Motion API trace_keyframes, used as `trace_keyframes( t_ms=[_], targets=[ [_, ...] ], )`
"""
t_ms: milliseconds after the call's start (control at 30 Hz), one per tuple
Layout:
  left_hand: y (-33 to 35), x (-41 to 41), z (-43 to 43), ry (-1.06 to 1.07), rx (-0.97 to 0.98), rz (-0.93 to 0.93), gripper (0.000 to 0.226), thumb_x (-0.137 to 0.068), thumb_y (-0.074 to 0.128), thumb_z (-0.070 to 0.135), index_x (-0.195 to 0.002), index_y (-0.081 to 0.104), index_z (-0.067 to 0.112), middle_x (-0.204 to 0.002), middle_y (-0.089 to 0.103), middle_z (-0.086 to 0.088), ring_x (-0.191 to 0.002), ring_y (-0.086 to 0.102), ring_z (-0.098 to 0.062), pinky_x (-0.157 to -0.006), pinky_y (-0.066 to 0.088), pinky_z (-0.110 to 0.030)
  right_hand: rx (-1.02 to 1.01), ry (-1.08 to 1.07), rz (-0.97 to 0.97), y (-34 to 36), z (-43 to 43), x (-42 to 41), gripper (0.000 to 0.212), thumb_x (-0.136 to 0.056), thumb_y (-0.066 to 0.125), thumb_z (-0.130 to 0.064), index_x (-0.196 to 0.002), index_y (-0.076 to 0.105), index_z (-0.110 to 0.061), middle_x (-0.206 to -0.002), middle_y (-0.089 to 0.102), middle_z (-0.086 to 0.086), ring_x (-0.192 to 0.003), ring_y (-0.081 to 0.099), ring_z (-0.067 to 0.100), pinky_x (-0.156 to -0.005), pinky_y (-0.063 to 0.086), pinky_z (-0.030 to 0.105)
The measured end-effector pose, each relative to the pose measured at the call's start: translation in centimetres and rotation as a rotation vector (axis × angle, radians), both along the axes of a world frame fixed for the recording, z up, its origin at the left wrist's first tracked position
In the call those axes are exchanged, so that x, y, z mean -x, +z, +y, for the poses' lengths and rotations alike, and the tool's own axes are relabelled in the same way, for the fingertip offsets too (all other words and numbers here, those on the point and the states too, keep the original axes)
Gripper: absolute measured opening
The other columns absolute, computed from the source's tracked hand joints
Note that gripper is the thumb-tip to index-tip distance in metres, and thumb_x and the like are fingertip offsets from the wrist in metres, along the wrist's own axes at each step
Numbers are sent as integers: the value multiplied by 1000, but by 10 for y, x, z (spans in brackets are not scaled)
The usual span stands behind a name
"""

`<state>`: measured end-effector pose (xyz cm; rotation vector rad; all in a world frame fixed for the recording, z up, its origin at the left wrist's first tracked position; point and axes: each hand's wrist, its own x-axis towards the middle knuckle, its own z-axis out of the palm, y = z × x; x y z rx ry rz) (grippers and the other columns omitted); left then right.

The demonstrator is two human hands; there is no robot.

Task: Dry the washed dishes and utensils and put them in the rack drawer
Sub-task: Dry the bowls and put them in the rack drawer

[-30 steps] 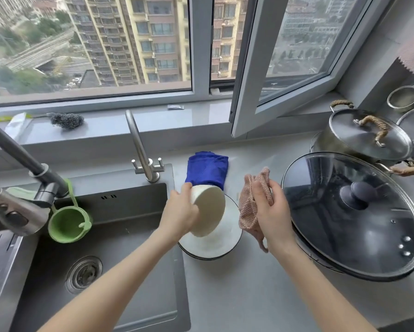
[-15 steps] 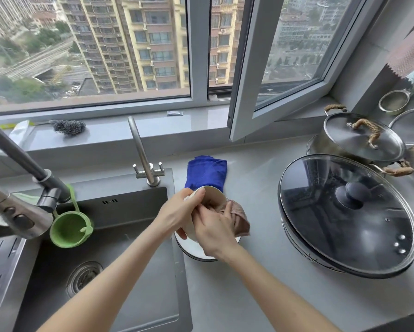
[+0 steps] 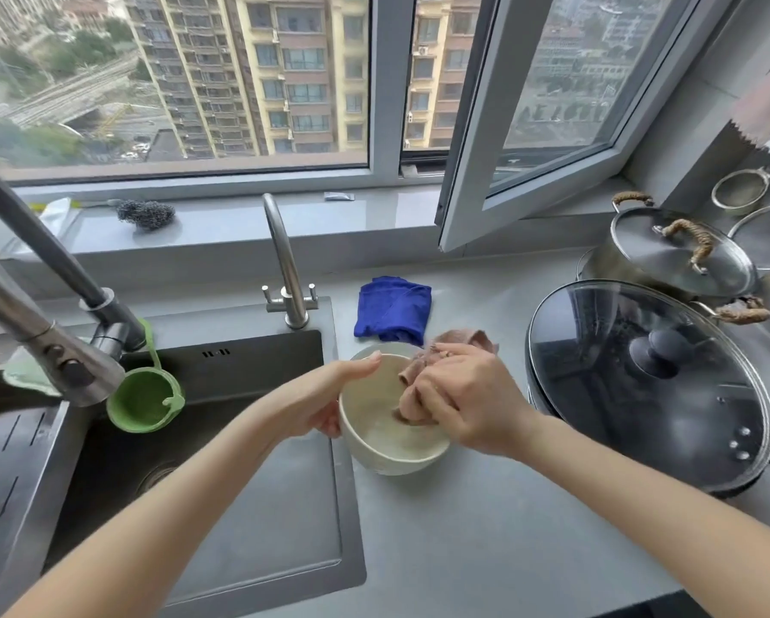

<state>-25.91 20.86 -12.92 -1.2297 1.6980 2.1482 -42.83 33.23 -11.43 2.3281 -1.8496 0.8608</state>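
Just right of the sink [image 3: 240,483], over the grey bench [image 3: 486,550] — a cream bowl [image 3: 387,443], mouth up and tipped a little toward the camera. Gripped at its left side by the left hand [image 3: 321,399], with the thumb along the far rim and the fingers [image 3: 329,428] curled round the outer wall. Cannot tell whether the base rests on the bench or hangs just above it.

Inside the bowl, against its right wall, a pink cloth [image 3: 465,339], bunched and pressed down by the right hand [image 3: 472,394]. Fingers [image 3: 436,396] bent closely round the cloth, with one end of it sticking out behind the knuckles.

Just behind the bowl, flat on the bench, a folded blue cloth [image 3: 394,312], near the foot of a slim steel tap [image 3: 285,260]. To the right, near the right wrist, a wide glass-lidded pan [image 3: 646,385], and behind it a steel pot [image 3: 677,256] with rope-wrapped handles.

At the left, a big pull-out faucet [image 3: 40,296] over the sink — with a green cup [image 3: 144,401] hanging by a strap from its base. On the window sill, a steel scourer [image 3: 147,214].
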Motion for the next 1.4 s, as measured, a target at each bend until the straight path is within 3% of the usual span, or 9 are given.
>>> trace_keyframes(
  t_ms=[133, 267, 367, 533, 733, 933, 1133, 1267, 1400],
  targets=[
    [1, -3, 2, 95, 65, -4, 53, -71, 56, 70, -82, 63, 19, -61, 42, -3, -48, 35, -15, -44, 24, -22, 141, -548, -428, 38, 3, -17, 40, -90, 31, -44, -75, 55, -17, -51, 57, -2, -47, 55, 26, -51, 48, 41],
    [4, -6, -3, 140, 80, 35, 66, -58, 55, 80, -83, 62, 20, -72, 42, -10, -59, 35, -18, -48, 23, -24, -321, -321, -554, 54, 5, -43, 74, -75, 21, -79, -137, 32, -41, -122, 54, -11, -105, 56, 13, -92, 41, 31],
    [2, -9, -4, 190, 61, 72, 79, -56, 52, 81, -106, 68, 22, -87, 50, -11, -64, 43, -20, -49, 27, -24, -364, -206, -392, 36, 16, -48, 69, -78, 33, -64, -143, 20, -45, -146, 31, -14, -140, 20, 3, -117, 12, 34],
    [-2, -15, 1, 275, 95, 89, 73, -68, 54, 74, -105, 68, 13, -68, 52, -8, -45, 44, -14, -42, 29, -19, -334, -557, -668, 18, 28, -42, 67, -66, 79, -48, -121, 41, -44, -118, 53, -17, -107, 52, 3, -91, 40, 23],
    [-4, -24, 14, 202, 142, 104, 55, -78, 53, 67, -85, 66, 13, -55, 46, -5, -39, 37, -15, -39, 24, -17, 95, -112, -245, 18, 9, -68, 39, -68, 73, 0, -106, 68, -8, -107, 69, 4, -102, 57, 13, -98, 40, 18],
    [2, -31, 12, 173, 83, 139, 69, -62, 58, 74, -90, 74, 13, -84, 58, -14, -71, 47, -26, -49, 24, -24, -535, 324, 132, 10, 11, -69, 45, -98, 24, -34, -133, 52, -26, -141, 47, -8, -139, 27, 14, -119, -2, 38],
    [-4, -33, 11, 288, 236, 91, 42, -86, 56, 52, -72, 57, 13, -46, 38, 1, -35, 32, -12, -39, 19, -16, -513, 129, 481, 7, 8, -74, 51, -95, 18, -42, -124, 56, -26, -129, 56, -8, -129, 42, 18, -109, 16, 35],
    [-11, -32, 19, 341, 171, 30, 55, -75, 59, 64, -81, 68, 9, -58, 46, -8, -43, 38, -17, -43, 23, -21, -849, 127, 45, 22, 10, -83, 48, -90, 18, -53, -97, 59, -26, -98, 57, -10, -99, 39, 8, -84, 22, 30],
    [-16, -31, 31, 402, 152, 60, 50, -71, 65, 60, -74, 62, 10, -58, 47, -4, -48, 42, -18, -43, 25, -19, -1025, -1, -947, 18, 23, -87, 48, -73, 56, -22, -121, 54, -26, -103, 62, -12, -92, 57, 2, -75, 45, 15]
  ],
)
